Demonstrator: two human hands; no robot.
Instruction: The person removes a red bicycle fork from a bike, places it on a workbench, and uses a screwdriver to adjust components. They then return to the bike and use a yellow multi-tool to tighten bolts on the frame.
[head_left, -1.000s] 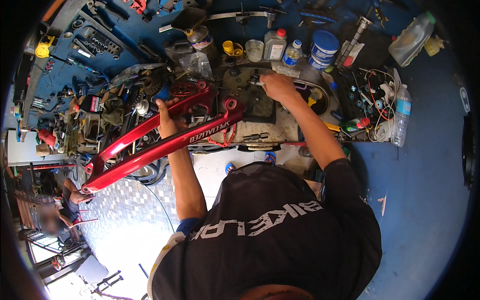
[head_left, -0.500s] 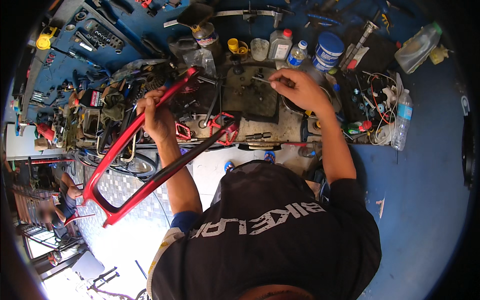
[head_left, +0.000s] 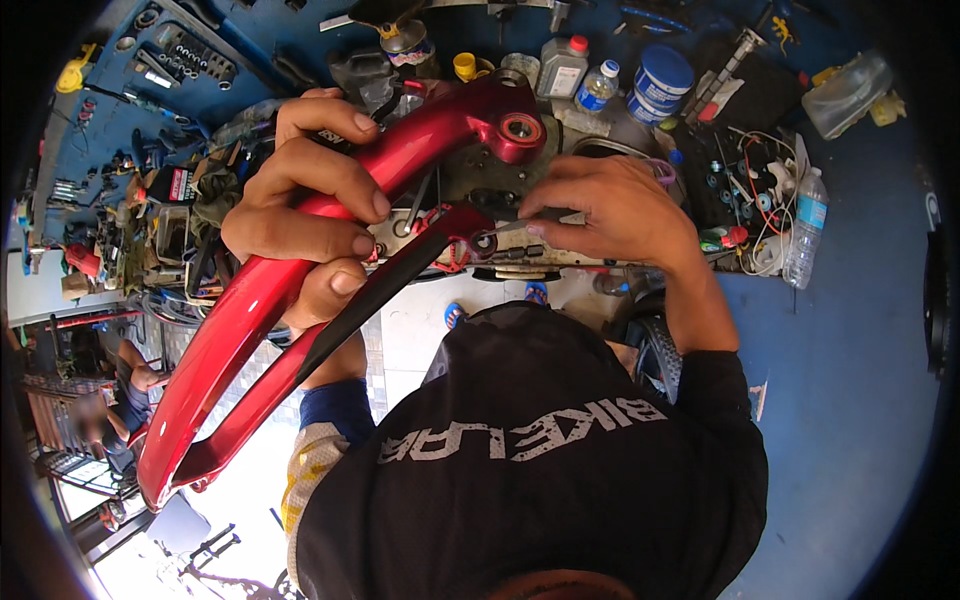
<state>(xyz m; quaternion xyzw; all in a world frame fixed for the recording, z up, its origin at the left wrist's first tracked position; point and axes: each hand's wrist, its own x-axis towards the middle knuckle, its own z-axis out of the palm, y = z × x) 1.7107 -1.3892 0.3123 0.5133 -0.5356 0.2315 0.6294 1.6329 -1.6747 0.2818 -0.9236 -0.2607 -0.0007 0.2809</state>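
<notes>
With the middle of the view as the clock's centre, a blue wall (head_left: 850, 400) fills 3 to 4 o'clock. My black shirt (head_left: 540, 480) takes up 6 o'clock. A cluttered bench (head_left: 632, 132) curves from 10 round to 2 o'clock.

Over it I hold up a glossy red bicycle frame part (head_left: 235, 320), two long arms joined in a bend at 8 o'clock. The upper arm ends near 12, with a round metal-lined hole; the lower arm, partly black, ends in a small ring close to the centre.

My left hand (head_left: 285, 230), towards 10 o'clock, is clamped on the upper arm, thumb and fingers bent around it. My right hand (head_left: 625, 205), at 2 o'clock, has thumb and forefinger pinched together on a thin tool. A black tyre (head_left: 655, 355) stands between 3 and 4 o'clock. At 1 o'clock sits a blue tub (head_left: 660, 85), and to its left a grey bottle (head_left: 562, 72) with a red cap. Smallest is the thin tool (head_left: 510, 228) itself, pointing to 9 o'clock, its tip at the small ring; I cannot tell whether they touch.
</notes>
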